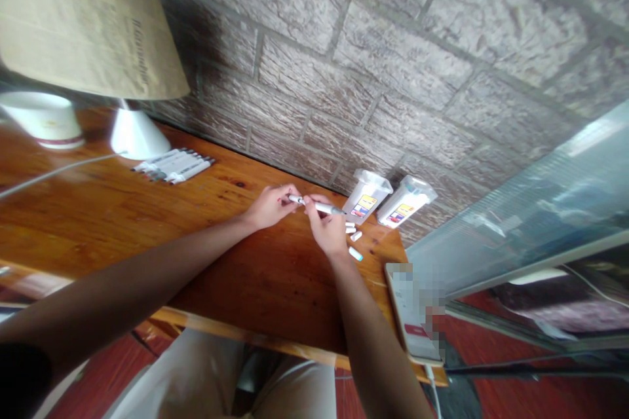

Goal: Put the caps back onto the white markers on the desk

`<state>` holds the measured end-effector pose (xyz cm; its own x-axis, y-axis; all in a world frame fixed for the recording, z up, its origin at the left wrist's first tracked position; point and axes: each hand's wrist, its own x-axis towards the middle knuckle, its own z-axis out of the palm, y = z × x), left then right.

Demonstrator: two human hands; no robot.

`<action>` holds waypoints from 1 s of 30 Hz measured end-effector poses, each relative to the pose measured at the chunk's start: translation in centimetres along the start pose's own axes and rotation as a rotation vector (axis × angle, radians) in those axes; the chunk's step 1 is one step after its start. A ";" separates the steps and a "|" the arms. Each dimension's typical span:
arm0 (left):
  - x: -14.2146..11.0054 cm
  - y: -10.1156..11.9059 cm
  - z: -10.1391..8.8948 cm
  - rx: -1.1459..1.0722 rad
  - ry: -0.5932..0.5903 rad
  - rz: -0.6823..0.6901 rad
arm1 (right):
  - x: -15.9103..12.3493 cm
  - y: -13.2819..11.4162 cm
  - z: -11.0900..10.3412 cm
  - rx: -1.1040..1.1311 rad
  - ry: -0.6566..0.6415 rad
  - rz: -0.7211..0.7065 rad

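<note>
"Where is the thing, from your seat?"

"I see a white marker (325,207) over the wooden surface (255,268), spanning the gap between my left hand (272,207) and my right hand (327,229)."

"And the fingers?"

"On the left they pinch one end; on the right they curl around the barrel. I can't tell whether the left pinch is on a cap or the marker's own end."

"How does it handle?"

"Light and stiff, I'd judge: smooth plastic that could roll or slip if squeezed off-centre. A tip would be the delicate part, so I favour the middle of the barrel, with any pull on the end kept straight."

"Anything loose nearby?"

"Small caps (356,235) just beside the right hand, near two clear containers (363,200). They look light and apt to roll, so I'd grip their sides. More markers (171,165) lie well apart, by the lamp base (137,134)."
</note>
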<state>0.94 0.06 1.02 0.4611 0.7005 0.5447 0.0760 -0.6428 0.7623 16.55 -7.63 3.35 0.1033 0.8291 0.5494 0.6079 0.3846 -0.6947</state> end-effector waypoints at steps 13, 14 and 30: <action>0.0 -0.7 0.3 -0.001 0.017 -0.021 | 0.7 0.3 -1.0 0.051 0.277 0.104; 0.0 -0.8 0.3 0.007 0.020 -0.019 | 0.8 0.3 -1.1 0.066 0.278 0.132; 0.4 -1.6 0.1 0.199 0.039 0.100 | 0.4 0.1 -0.1 0.333 0.064 0.318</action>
<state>1.13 1.35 -0.02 0.4413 0.6391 0.6299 0.2065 -0.7555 0.6218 16.72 -7.25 3.52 0.2984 0.9044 0.3049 0.2529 0.2332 -0.9390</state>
